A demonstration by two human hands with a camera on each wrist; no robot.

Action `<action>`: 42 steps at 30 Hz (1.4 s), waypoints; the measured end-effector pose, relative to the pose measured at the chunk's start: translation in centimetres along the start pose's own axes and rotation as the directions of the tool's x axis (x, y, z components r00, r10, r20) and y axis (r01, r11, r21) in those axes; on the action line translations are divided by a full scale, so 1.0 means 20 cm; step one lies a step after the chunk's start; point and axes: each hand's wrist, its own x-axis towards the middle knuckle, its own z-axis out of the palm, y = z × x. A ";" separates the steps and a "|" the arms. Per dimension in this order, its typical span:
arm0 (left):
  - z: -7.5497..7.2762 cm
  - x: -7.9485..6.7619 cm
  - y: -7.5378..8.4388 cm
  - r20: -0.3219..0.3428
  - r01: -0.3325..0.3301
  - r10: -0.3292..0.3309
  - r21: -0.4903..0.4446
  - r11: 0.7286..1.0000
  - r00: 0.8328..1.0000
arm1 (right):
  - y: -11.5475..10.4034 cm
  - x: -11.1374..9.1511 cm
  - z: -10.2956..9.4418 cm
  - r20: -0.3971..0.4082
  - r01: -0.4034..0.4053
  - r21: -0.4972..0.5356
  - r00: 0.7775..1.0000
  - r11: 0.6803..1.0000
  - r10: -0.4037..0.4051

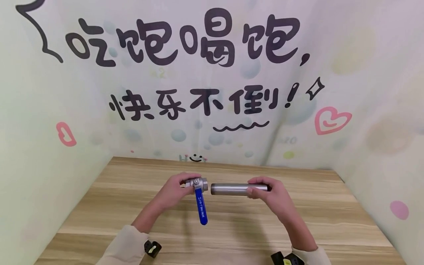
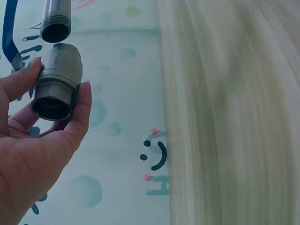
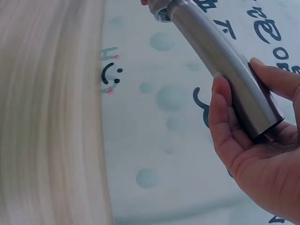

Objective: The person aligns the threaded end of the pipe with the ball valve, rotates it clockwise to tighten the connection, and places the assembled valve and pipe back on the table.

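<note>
My left hand (image 1: pixel 175 189) grips a silver ball valve (image 1: pixel 204 184) by its left end, above the table. From the valve a blue lever handle (image 1: pixel 201 208) points down toward me. In the left wrist view the hollow end of the valve (image 2: pixel 58 79) sits between thumb and fingers. My right hand (image 1: pixel 274 193) holds a silver metal pipe (image 1: pixel 228 189) near its right end, thumb on one side and fingers on the other. The pipe's threaded end (image 2: pixel 56 21) faces the valve's opening; a small gap parts them in the head view. Both pieces are roughly in line.
A wood-grain table (image 1: pixel 218 235) lies under both hands. Behind it hangs a pale printed backdrop (image 1: pixel 212 143) with black lettering, and similar pale sheets stand at left and right. Dark wrist cameras (image 1: pixel 152 248) sit at both sleeves.
</note>
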 end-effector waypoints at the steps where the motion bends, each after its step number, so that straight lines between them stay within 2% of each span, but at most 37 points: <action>1: -0.01 0.00 0.00 0.005 -0.009 0.009 -0.021 1.000 1.000 | -0.01 0.00 0.00 -0.006 0.001 0.018 1.000 1.000 -0.001; 4: -0.02 -0.01 0.00 0.013 -0.016 0.017 -0.075 0.997 1.000 | -0.02 0.01 -0.01 -0.018 0.007 0.054 1.000 0.999 -0.006; 12: -0.04 -0.01 0.01 0.029 -0.025 0.030 -0.147 0.989 0.999 | -0.02 0.05 0.01 -0.026 0.034 0.084 0.999 0.996 -0.032; 17: -0.04 -0.02 0.01 0.012 -0.041 0.043 -0.157 0.987 0.999 | 0.00 0.06 0.03 -0.022 0.032 0.103 0.999 0.994 -0.029; 22: -0.03 -0.02 -0.02 -0.006 -0.059 0.058 -0.164 0.985 0.998 | 0.06 0.09 0.06 0.007 0.026 0.161 1.000 0.987 -0.027; 28: -0.02 -0.02 -0.08 -0.030 -0.030 0.024 -0.192 0.981 0.999 | 0.15 0.13 0.10 0.047 -0.012 0.251 0.999 0.968 0.000; 31: -0.02 -0.02 -0.11 -0.035 -0.035 0.029 -0.199 0.979 0.999 | 0.18 0.15 0.11 0.048 -0.039 0.279 0.998 0.959 0.027; 36: -0.01 -0.03 -0.14 -0.048 -0.025 0.015 -0.213 0.977 0.999 | 0.22 0.18 0.14 0.054 -0.064 0.293 0.997 0.954 0.050; 42: 0.01 -0.02 -0.17 -0.062 0.036 -0.051 -0.218 0.975 0.997 | 0.26 0.21 0.16 0.075 -0.076 0.294 0.996 0.953 0.056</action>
